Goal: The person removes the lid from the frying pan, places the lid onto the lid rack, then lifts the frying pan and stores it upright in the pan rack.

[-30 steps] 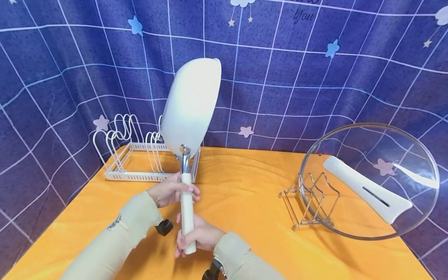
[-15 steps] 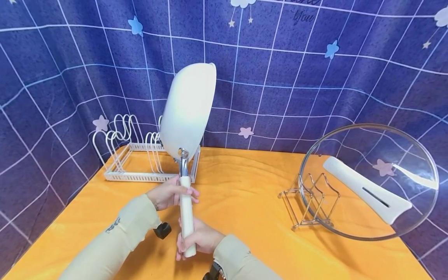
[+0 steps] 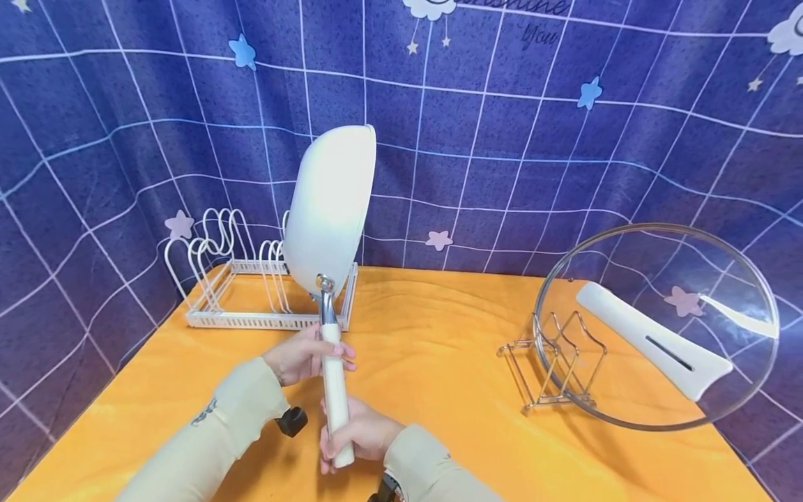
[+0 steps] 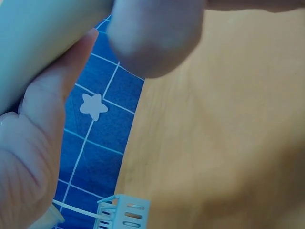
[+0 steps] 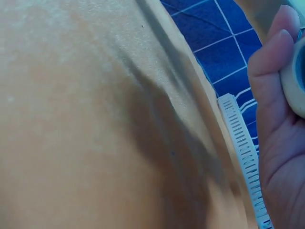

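Note:
A white pan (image 3: 330, 202) with a long white handle (image 3: 334, 390) is held up on its side, its bowl above and its pale outer surface showing. My left hand (image 3: 306, 354) grips the handle's upper part, just below the metal neck. Lower down, my right hand (image 3: 364, 429) holds the handle near its end, thumb across the front. The right wrist view shows that hand's fingers (image 5: 274, 62) curled at the handle's round end (image 5: 291, 88). In the left wrist view the handle (image 4: 43, 33) crosses the upper left corner, close against the hand.
A white dish rack (image 3: 251, 320) with wire loops stands behind the pan at the left. To the right, a glass lid (image 3: 655, 427) with a white slotted handle leans upright in a small wire stand (image 3: 552, 399). A blue gridded curtain (image 3: 477, 139) hangs behind the orange-covered table (image 3: 433, 348).
The pan has come down a little and shifted left, its bowl turning narrower in the head view. Both hands keep their grip on the handle, the right hand sinking slightly.

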Action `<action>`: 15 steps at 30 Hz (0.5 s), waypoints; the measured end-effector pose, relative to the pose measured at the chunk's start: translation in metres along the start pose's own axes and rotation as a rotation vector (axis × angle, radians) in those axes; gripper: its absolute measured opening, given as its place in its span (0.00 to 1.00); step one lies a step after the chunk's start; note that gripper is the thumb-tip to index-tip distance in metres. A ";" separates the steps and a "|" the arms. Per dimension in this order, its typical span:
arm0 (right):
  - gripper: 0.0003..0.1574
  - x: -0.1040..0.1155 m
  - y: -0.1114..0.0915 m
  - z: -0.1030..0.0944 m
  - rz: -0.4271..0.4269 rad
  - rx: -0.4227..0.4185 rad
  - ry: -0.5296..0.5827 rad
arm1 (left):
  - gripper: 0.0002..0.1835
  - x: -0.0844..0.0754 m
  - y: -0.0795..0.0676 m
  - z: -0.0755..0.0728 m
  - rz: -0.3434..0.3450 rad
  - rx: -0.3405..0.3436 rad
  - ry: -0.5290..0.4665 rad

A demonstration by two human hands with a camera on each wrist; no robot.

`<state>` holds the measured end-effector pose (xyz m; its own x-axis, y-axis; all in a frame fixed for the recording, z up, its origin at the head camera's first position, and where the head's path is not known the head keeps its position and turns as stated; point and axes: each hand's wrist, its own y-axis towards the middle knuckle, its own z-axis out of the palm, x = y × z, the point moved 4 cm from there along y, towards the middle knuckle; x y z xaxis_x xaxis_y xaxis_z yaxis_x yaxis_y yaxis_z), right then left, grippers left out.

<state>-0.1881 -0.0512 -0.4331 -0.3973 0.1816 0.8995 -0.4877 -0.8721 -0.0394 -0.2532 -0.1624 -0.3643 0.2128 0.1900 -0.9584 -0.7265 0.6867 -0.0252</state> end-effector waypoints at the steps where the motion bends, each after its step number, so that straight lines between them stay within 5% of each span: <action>1: 0.31 0.000 0.000 0.000 0.004 -0.001 0.005 | 0.12 0.001 0.001 0.000 0.000 0.000 -0.005; 15: 0.33 -0.010 -0.001 -0.005 0.026 -0.026 0.013 | 0.16 0.016 0.004 -0.004 0.029 0.023 -0.061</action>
<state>-0.1871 -0.0499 -0.4443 -0.4200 0.1654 0.8923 -0.4973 -0.8644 -0.0738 -0.2551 -0.1593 -0.3804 0.2315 0.2517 -0.9397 -0.7181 0.6959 0.0095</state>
